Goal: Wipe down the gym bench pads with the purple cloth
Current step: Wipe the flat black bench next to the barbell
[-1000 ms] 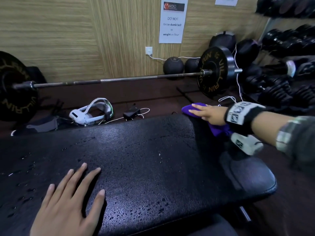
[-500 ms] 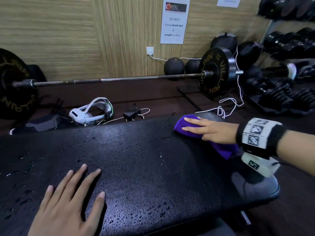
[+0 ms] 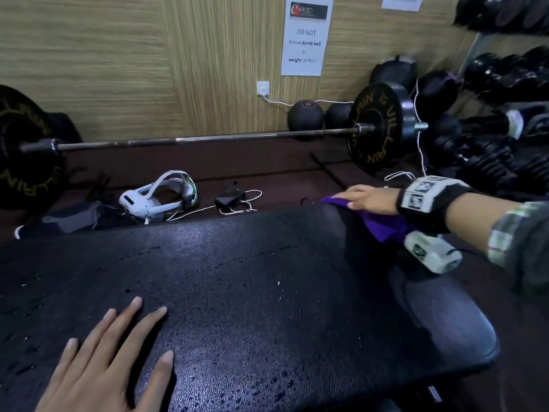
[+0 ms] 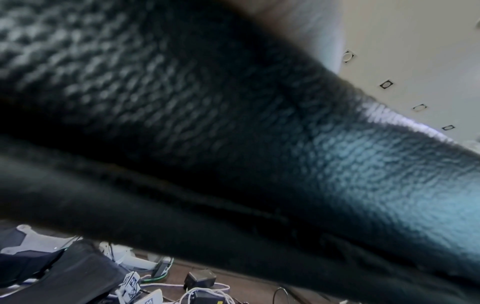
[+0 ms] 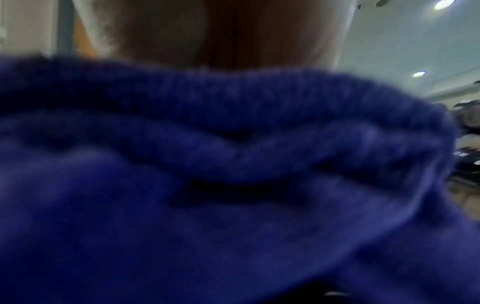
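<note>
Gym flooring is showing behind the wet bench pad (image 3: pixel 267 292); the right hand (image 3: pixel 371 199) is pressing the purple cloth (image 3: pixel 383 224) flat-fingered at its far edge, while the left hand (image 3: pixel 104 367), fingers spread, is bracing.

Bench pad (image 3: pixel 267 292) lies bare between hands; headset (image 3: pixel 160 194) and cables (image 3: pixel 237 203) clutter floor beyond.

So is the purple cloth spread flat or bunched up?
Bunched. The purple cloth lies crumpled under the right hand at the bench pad's far edge, and the right wrist view shows thick folds.
</note>
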`<state>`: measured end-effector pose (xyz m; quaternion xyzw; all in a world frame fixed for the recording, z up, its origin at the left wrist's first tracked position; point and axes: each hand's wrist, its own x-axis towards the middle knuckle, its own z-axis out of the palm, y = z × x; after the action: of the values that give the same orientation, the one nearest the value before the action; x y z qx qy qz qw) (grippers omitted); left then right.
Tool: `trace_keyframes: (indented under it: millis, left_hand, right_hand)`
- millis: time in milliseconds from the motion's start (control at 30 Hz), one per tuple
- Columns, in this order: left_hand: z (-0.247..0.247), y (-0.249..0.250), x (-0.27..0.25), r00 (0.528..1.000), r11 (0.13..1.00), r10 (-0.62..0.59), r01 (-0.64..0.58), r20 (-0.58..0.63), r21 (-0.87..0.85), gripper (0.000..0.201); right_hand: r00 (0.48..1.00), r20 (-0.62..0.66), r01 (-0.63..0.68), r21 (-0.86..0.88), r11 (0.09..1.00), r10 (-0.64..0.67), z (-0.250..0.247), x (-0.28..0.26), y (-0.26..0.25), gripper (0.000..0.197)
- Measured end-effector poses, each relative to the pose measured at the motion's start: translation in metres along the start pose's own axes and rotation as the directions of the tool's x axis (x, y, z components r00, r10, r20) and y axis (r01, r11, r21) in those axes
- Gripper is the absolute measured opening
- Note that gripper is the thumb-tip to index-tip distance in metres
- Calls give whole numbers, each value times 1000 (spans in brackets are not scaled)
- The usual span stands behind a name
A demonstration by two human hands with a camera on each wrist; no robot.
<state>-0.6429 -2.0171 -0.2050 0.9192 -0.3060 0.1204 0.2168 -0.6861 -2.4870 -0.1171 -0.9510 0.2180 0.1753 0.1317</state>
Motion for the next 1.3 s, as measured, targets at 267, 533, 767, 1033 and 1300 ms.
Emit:
trace_keyframes:
  millis: [267, 533, 767, 1033, 1300]
  left_hand:
    - [1, 0, 4, 1000, 1000, 4, -4, -5, 6, 55]
    - [2, -4, 1, 1000, 997, 24, -23, 12, -77, 55]
    - [7, -7, 2, 999, 994, 37, -38, -17, -98, 61]
    - [10, -13, 5, 999, 992, 51, -51, -3, -115, 56]
    - [12, -15, -1, 998, 991, 61, -59, 16, -116, 58]
  right_hand:
    - [992, -37, -123, -115, 986, 119, -3, 15, 16, 48]
    - [1000, -13, -3, 40, 999, 4, -2, 12, 23, 46]
    - [981, -69, -155, 297, 942, 183, 30, -41, 64, 48]
    - [961, -91, -242, 171, 955, 260, 23, -28, 60, 54]
    - [955, -36, -272, 288, 918, 294, 80, -157, 51, 57]
